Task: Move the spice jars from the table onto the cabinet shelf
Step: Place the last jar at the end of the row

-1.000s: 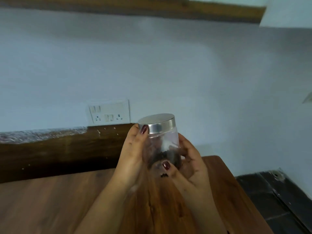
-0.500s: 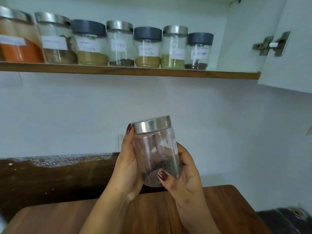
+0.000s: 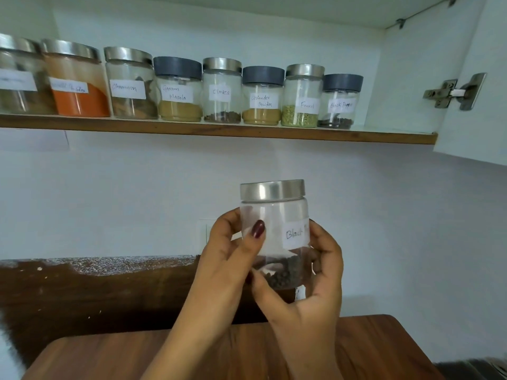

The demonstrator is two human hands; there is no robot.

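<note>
A home kitchen: a row of clear spice jars (image 3: 222, 91) with handwritten paper labels such as cinnamon, garam masala, cloves and fennel stands on a brown-edged white cabinet shelf (image 3: 274, 133). A white cabinet door (image 3: 489, 122) stands open on a steel hinge (image 3: 454, 91), above a brown wooden table (image 3: 370, 346) against a plain painted wall (image 3: 109, 201).

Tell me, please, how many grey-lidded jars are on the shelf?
3: Garam Masala, fourth visible from the left; Coriander Powder, sixth; Black Pepper, at the right end. More may be hidden beyond the picture's left edge.

the cabinet shelf (image 3: 247, 132) carries eight labelled spice jars (image 3: 222, 91) in a row.
</note>
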